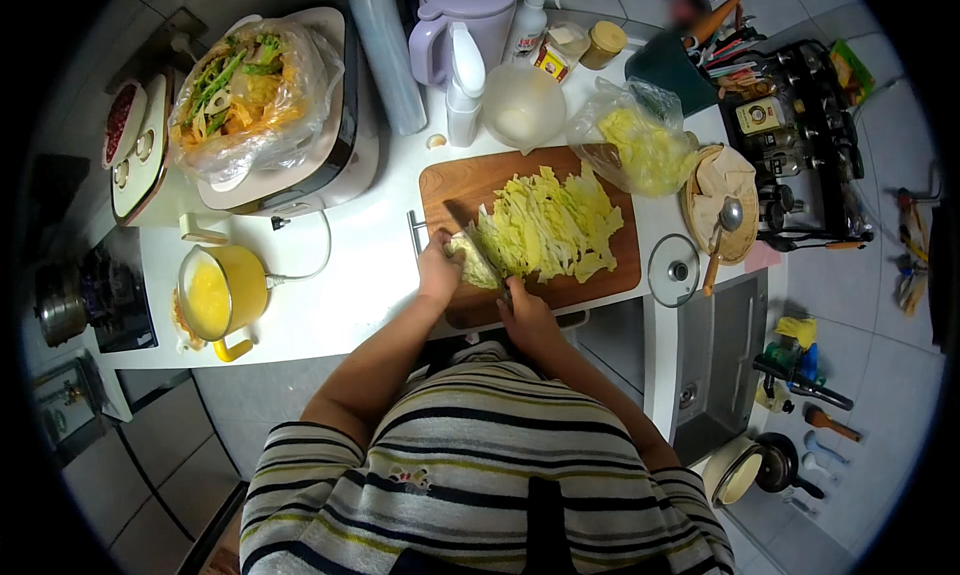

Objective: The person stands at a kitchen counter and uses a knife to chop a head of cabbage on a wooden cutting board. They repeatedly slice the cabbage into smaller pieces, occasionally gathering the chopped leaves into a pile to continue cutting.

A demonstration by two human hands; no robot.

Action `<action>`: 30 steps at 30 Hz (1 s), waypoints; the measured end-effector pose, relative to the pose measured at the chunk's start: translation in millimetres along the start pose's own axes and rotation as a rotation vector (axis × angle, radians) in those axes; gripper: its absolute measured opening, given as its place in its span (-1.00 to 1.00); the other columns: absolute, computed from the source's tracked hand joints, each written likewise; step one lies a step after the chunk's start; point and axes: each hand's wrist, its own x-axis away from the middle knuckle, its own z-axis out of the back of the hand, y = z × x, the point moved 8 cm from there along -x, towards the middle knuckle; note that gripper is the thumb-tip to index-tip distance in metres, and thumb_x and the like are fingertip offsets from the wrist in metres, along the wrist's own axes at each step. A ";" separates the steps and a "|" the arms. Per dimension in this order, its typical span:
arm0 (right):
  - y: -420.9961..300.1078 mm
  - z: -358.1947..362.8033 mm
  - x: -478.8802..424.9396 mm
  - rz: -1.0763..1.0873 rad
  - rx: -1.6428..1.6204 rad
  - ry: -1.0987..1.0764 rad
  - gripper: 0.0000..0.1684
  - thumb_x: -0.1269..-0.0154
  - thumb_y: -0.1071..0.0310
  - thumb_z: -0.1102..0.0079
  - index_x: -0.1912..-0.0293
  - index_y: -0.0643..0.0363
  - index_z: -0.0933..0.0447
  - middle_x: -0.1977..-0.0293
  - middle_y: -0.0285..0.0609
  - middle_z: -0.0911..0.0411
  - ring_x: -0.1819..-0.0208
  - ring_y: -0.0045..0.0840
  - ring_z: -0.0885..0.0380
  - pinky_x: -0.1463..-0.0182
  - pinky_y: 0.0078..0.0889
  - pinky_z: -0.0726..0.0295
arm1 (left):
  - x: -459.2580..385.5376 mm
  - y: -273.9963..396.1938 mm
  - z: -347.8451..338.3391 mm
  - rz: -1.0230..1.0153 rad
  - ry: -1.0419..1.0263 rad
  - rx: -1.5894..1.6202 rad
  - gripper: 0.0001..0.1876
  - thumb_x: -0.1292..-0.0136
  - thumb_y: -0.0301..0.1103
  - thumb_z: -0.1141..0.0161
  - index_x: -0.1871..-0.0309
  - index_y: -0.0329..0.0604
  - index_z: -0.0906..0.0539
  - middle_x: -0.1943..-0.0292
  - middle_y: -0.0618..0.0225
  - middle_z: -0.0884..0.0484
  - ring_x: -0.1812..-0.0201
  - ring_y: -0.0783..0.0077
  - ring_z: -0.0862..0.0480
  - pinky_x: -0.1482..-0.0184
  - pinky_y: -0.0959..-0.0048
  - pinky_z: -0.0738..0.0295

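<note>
On a wooden cutting board (450, 179) lies a wide heap of shredded napa cabbage (551, 226). My right hand (527, 314) grips the handle of a kitchen knife (474, 239), whose blade slants up and left across the board. Left of the blade, my left hand (439, 269) presses on an uncut piece of cabbage (474, 266) with its fingers bent close to the steel. The blade stands between this piece and the shreds. Part of the held piece is hidden under my fingers.
A plastic bag of cabbage (649, 146) touches the board's far right corner. Right of the board are a glass lid (660, 271) and a basket (701, 230) bearing a ladle (730, 216). A white bowl (523, 109) and spray bottle (465, 87) stand behind; a yellow pot (251, 282) sits left.
</note>
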 end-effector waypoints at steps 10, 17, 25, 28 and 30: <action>2.5 4.9 22.6 -0.007 -0.054 -0.045 -0.69 -0.41 0.24 -0.07 -0.02 0.15 -0.30 0.28 0.27 -0.58 0.18 0.20 -0.57 0.15 0.17 -0.48 | 2.3 -25.3 -8.8 0.031 0.013 0.096 -0.68 -0.14 -0.43 -0.32 0.05 -0.30 -0.56 0.35 -0.14 -0.67 0.26 -0.17 -0.68 0.17 0.12 -0.57; 1.3 -1.9 20.4 -0.061 0.049 -0.119 -0.68 -0.43 0.23 -0.06 -0.03 0.17 -0.28 0.33 0.24 -0.59 0.21 0.17 -0.57 0.18 0.15 -0.49 | 3.0 -8.8 -0.9 -0.038 -0.052 -0.080 -0.63 -0.12 -0.43 -0.33 0.00 -0.37 -0.56 0.26 -0.19 -0.68 0.16 -0.21 -0.68 0.10 0.09 -0.58; -4.3 -2.3 2.3 0.054 -0.111 0.064 -0.64 -0.40 0.28 -0.12 -0.07 0.21 -0.30 0.36 0.26 -0.58 0.23 0.18 -0.57 0.21 0.08 -0.50 | 3.6 -8.3 0.5 0.035 -0.072 -0.082 -0.59 -0.18 -0.40 -0.32 -0.06 -0.42 -0.56 0.21 -0.17 -0.68 0.16 -0.12 -0.69 0.10 0.17 -0.59; 1.4 3.6 10.5 0.054 -0.118 0.087 -0.63 -0.37 0.31 -0.17 -0.06 0.22 -0.31 0.33 0.27 -0.58 0.22 0.18 -0.57 0.19 0.04 -0.52 | 5.0 -13.0 -0.1 0.030 -0.050 -0.084 -0.54 -0.23 -0.36 -0.31 -0.14 -0.46 -0.55 0.30 -0.07 -0.70 0.28 0.05 -0.73 0.18 0.29 -0.59; -1.3 5.9 18.8 0.025 -0.097 0.014 -0.65 -0.40 0.27 -0.10 -0.06 0.22 -0.31 0.26 0.30 -0.57 0.15 0.19 -0.56 0.13 0.11 -0.50 | 6.1 -15.7 0.4 0.036 -0.036 -0.089 -0.57 -0.23 -0.38 -0.29 -0.12 -0.44 -0.55 0.30 -0.06 -0.70 0.27 0.07 -0.73 0.18 0.29 -0.59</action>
